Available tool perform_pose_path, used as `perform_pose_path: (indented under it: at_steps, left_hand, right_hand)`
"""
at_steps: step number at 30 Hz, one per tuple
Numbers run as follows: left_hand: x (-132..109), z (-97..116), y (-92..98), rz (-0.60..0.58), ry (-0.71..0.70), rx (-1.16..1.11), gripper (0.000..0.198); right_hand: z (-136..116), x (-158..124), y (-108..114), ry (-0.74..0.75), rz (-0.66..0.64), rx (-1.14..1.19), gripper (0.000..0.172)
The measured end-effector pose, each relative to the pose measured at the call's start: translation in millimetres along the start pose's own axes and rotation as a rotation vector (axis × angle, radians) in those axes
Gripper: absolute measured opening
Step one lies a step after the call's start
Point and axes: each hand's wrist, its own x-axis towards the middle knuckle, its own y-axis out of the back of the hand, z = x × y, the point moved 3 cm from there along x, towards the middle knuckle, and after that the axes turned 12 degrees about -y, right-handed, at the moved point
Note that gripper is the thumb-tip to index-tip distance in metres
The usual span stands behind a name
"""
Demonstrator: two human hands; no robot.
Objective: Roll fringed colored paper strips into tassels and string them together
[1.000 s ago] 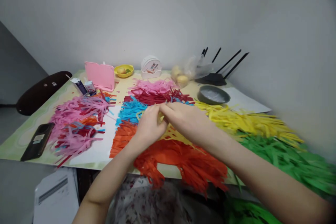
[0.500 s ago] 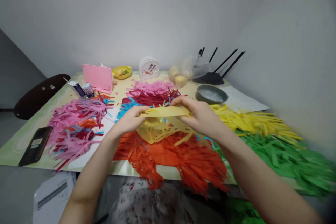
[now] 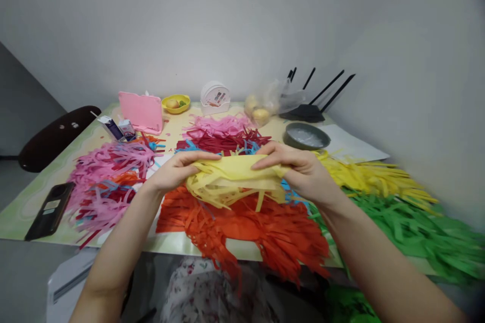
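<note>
Between my hands a yellow tissue-paper fringe (image 3: 235, 174) is stretched level above the table, its cut strips hanging down. My left hand (image 3: 180, 169) pinches its left end, thumb beneath and fingers on top. At the right end, my right hand (image 3: 293, 164) grips the folded upper band, its index finger lying across the paper. Right under it spreads an orange fringe (image 3: 242, 222), partly draped over the table's front edge. Dark red fringe (image 3: 227, 145) and pink fringe (image 3: 217, 126) lie behind my hands. Some blue strips (image 3: 295, 194) show around the yellow paper.
Yellow strips (image 3: 379, 176) and green strips (image 3: 409, 222) cover the right side. Pink tassels (image 3: 106, 166) and a phone (image 3: 51, 212) lie left. Behind stand a pink tablet case (image 3: 141, 111), a yellow dish (image 3: 176, 104), a grey bowl (image 3: 306, 136) and a black router (image 3: 303, 112).
My hands have moved slightly apart and the yellow fringe is spread wider, its folded band now broader. My right index finger has come down onto the paper.
</note>
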Motion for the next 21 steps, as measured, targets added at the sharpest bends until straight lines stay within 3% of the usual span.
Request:
perform_pose_path:
  at_steps: [2,6,8,11,13,18,21]
  left_hand:
    - [-1,5,2.5,-0.062,0.004,0.004,0.039]
    - [4,17,-1.3,-0.258,0.046,-0.111,0.068]
    - [12,19,-6.2,-0.268,0.086,-0.056,0.061]
    - [23,17,-16.7,-0.283,0.143,0.147,0.031]
    - [27,18,-23.0,-0.316,0.147,0.256,0.025]
    - [27,24,-25.6,-0.321,0.051,0.555,0.021]
    - [27,25,-27.6,-0.345,0.006,0.722,0.017]
  right_hand:
    - [-2,-1,1,0.000,0.007,-0.035,0.039]
    - [-10,0,-1,0.057,-0.041,-0.159,0.043]
    - [-13,0,-5,0.106,-0.075,-0.223,0.046]
    - [-17,-3,-10,0.182,-0.105,-0.306,0.049]
    - [-17,-7,-8,0.193,-0.145,-0.358,0.048]
    - [-16,-13,13,-0.001,-0.392,-0.426,0.027]
    - [-19,-9,20,-0.057,-0.263,-0.429,0.019]
